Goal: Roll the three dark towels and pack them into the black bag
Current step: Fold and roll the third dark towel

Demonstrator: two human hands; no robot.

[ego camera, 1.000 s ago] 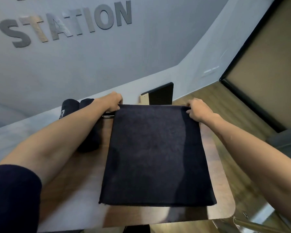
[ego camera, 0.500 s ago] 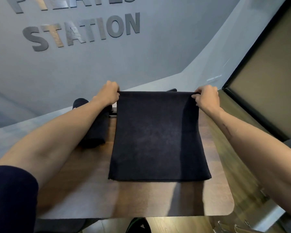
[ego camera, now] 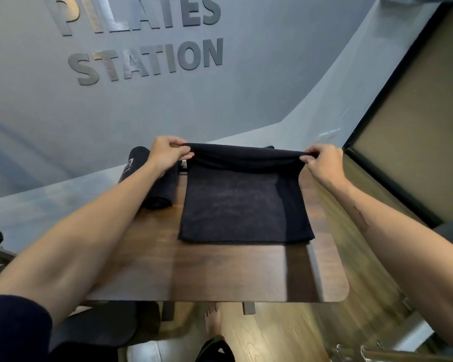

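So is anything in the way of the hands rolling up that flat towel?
Nothing visible. The left hand and right hand already pinch the flat towel's far edge, and bare table lies in front of it. A rolled towel sits beside it on the left.

One head-worn wide-angle view looks forward and down, close over the wooden counter, toward the wall at 12 o'clock.

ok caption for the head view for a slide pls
Both hands, left and right, pinch the far edge of a dark towel on the wooden table, beside a rolled towel.
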